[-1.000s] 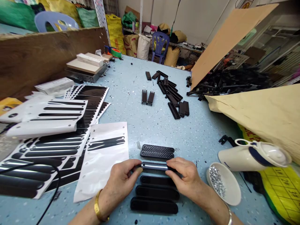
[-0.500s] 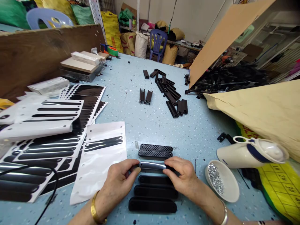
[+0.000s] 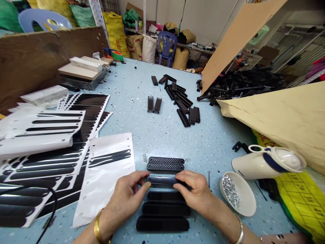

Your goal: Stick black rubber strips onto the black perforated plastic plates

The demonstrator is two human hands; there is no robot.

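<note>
1. The glossy black strip (image 3: 161, 179) lies across the row of parts right in front of you, low on the blue table (image 3: 157, 135); keep it level and square to the pieces around it.
2. Your left hand (image 3: 128, 195) pinches the strip's left end, thumb and forefinger closed on it; hold that grip light so the shiny face does not crease.
3. Your right hand (image 3: 194, 191) covers the right end, fingers curled over it; whether the thumb is under the strip I cannot tell, so check that both ends are held evenly.
4. Line the rounded ends up with the part beneath before you press, working from 1 end toward the other, in my judgement the surest way to avoid bubbles.
5. Just beyond lie 2 perforated black bars (image 3: 166, 164); nearer you lie 3 plain black pieces (image 3: 164, 210). Do not nudge them.
6. Keep your right wrist away from the white dish of small silver bits (image 3: 237, 193).
7. The sticker sheet (image 3: 106, 169) lies by your left hand.
</note>
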